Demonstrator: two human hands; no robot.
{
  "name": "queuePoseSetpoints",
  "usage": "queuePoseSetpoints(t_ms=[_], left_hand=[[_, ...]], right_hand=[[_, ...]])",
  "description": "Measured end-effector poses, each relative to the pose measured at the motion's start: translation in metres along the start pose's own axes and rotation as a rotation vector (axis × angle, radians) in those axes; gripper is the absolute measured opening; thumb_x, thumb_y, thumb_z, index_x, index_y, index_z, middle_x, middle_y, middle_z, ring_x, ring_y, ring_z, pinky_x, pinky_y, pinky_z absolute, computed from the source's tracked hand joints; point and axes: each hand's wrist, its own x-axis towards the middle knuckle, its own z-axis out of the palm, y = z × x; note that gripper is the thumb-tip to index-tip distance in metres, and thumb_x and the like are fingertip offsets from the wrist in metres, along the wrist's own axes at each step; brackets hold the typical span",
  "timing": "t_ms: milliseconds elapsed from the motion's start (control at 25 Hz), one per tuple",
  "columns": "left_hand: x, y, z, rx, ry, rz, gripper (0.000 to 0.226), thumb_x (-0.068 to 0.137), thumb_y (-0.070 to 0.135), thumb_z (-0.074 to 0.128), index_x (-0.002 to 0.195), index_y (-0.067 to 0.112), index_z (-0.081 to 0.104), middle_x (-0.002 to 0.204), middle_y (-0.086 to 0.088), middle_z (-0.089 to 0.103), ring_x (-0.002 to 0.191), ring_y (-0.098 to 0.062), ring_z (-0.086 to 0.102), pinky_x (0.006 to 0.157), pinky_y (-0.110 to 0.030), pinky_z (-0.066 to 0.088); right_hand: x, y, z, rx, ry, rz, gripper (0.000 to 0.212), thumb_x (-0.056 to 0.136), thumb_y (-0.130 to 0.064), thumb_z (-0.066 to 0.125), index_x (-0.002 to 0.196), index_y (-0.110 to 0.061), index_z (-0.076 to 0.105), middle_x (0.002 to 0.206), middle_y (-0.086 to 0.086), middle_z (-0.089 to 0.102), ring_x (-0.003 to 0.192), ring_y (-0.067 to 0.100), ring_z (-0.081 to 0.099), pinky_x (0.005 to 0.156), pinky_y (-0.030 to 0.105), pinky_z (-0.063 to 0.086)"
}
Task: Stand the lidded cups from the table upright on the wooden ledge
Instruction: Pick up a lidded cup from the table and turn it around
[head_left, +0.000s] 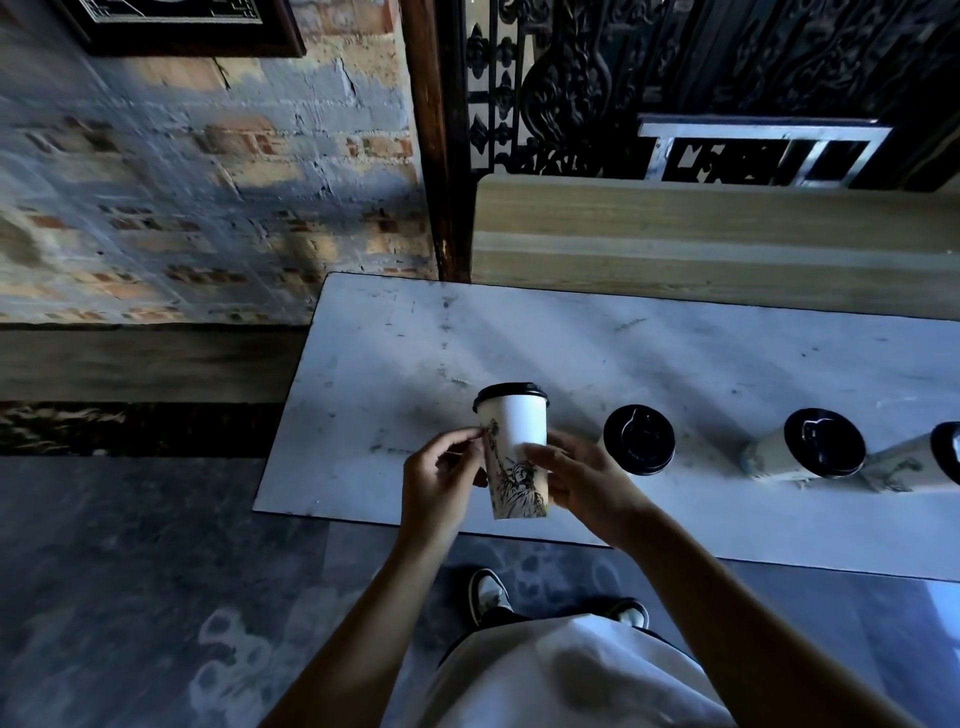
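At the centre of the frame a white cup (514, 449) with a black lid is held upright between both hands, probably so it can go onto the wooden ledge (717, 234) at upper right the same way up. The right hand (582, 483) wraps its side; the left hand (441, 480) pinches its edge with curled fingertips. Three more cups (639, 439) wait on the table (395, 364) at right.

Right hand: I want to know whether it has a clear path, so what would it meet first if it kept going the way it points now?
The right hand points left and already meets the held cup; beyond that, probably the left hand.
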Motion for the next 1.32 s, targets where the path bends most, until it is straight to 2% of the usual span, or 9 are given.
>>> queuePoseSetpoints(t_ms=[200, 360, 480, 600, 760, 880, 1040, 1160, 1320], left_hand=[[-0.001, 0.003, -0.006, -0.009, 0.031, 0.028, 0.014, 0.083, 0.027, 0.075, 0.095, 0.035, 0.077, 0.090, 0.011, 0.081, 0.086, -0.009, 0.075, 0.075, -0.020, 0.058], [-0.001, 0.004, -0.011, 0.043, 0.011, 0.081, 0.034, 0.089, 0.003, 0.073, 0.099, 0.035, 0.072, 0.091, 0.012, 0.079, 0.086, -0.009, 0.074, 0.070, -0.018, 0.058], [-0.002, 0.005, -0.013, 0.109, 0.054, 0.170, 0.031, 0.086, -0.002, 0.074, 0.097, 0.028, 0.074, 0.094, 0.000, 0.075, 0.076, -0.018, 0.071, 0.062, -0.027, 0.058], [-0.003, 0.003, -0.015, 0.063, 0.036, 0.232, 0.029, 0.084, -0.010, 0.072, 0.093, 0.017, 0.078, 0.088, -0.003, 0.075, 0.064, -0.018, 0.070, 0.062, -0.031, 0.057], [-0.006, 0.000, -0.016, 0.016, 0.027, 0.157, 0.022, 0.085, 0.003, 0.068, 0.093, 0.019, 0.081, 0.095, -0.003, 0.079, 0.087, -0.029, 0.076, 0.079, -0.054, 0.063], [-0.009, 0.001, -0.013, -0.029, 0.014, 0.082, 0.013, 0.084, 0.024, 0.071, 0.093, 0.027, 0.080, 0.095, -0.005, 0.081, 0.091, -0.033, 0.077, 0.083, -0.058, 0.061], [-0.012, 0.007, -0.009, -0.091, -0.012, 0.042, 0.019, 0.080, 0.038, 0.076, 0.098, 0.032, 0.078, 0.094, -0.001, 0.081, 0.086, -0.022, 0.078, 0.075, -0.038, 0.063], [-0.014, 0.009, -0.010, -0.099, -0.068, 0.071, 0.022, 0.088, 0.017, 0.077, 0.107, 0.027, 0.073, 0.102, -0.002, 0.079, 0.090, -0.026, 0.077, 0.073, -0.031, 0.063], [-0.011, 0.010, -0.008, 0.065, -0.026, 0.154, 0.031, 0.089, -0.001, 0.073, 0.093, 0.029, 0.074, 0.090, -0.001, 0.078, 0.075, -0.016, 0.072, 0.063, -0.029, 0.059]], right_hand=[[0.005, -0.003, -0.001, 0.180, 0.180, 0.107, 0.028, 0.105, -0.023, 0.044, 0.118, -0.010, 0.065, 0.086, 0.021, 0.077, 0.070, 0.030, 0.074, 0.065, 0.038, 0.061], [-0.001, -0.003, 0.000, 0.076, 0.127, -0.013, 0.027, 0.102, -0.007, 0.049, 0.125, -0.008, 0.063, 0.098, 0.014, 0.076, 0.079, 0.025, 0.072, 0.069, 0.034, 0.059], [-0.005, -0.006, 0.000, 0.057, 0.059, -0.042, 0.024, 0.099, -0.008, 0.056, 0.113, -0.014, 0.074, 0.096, 0.006, 0.078, 0.082, 0.018, 0.071, 0.073, 0.028, 0.058], [-0.006, -0.008, -0.001, 0.039, 0.021, -0.034, 0.027, 0.098, -0.009, 0.057, 0.120, -0.004, 0.072, 0.106, 0.016, 0.073, 0.091, 0.022, 0.068, 0.079, 0.029, 0.056], [-0.007, -0.009, -0.002, 0.039, 0.029, -0.020, 0.021, 0.097, -0.010, 0.059, 0.111, -0.008, 0.075, 0.098, 0.008, 0.076, 0.087, 0.018, 0.070, 0.079, 0.029, 0.057], [-0.007, -0.010, -0.003, 0.054, 0.050, -0.001, 0.018, 0.097, -0.011, 0.061, 0.109, -0.011, 0.074, 0.100, 0.008, 0.073, 0.091, 0.020, 0.065, 0.079, 0.033, 0.056], [-0.008, -0.011, -0.005, 0.097, 0.067, 0.003, 0.027, 0.091, -0.017, 0.068, 0.117, -0.011, 0.068, 0.101, 0.009, 0.072, 0.092, 0.021, 0.065, 0.077, 0.034, 0.055], [-0.007, -0.010, -0.010, 0.167, 0.068, 0.000, 0.026, 0.092, -0.011, 0.058, 0.116, -0.018, 0.066, 0.099, 0.011, 0.076, 0.084, 0.022, 0.070, 0.075, 0.036, 0.053], [-0.008, -0.007, -0.013, 0.124, 0.086, -0.045, 0.038, 0.088, 0.007, 0.059, 0.122, -0.009, 0.064, 0.100, 0.011, 0.077, 0.086, 0.023, 0.069, 0.075, 0.035, 0.052]])
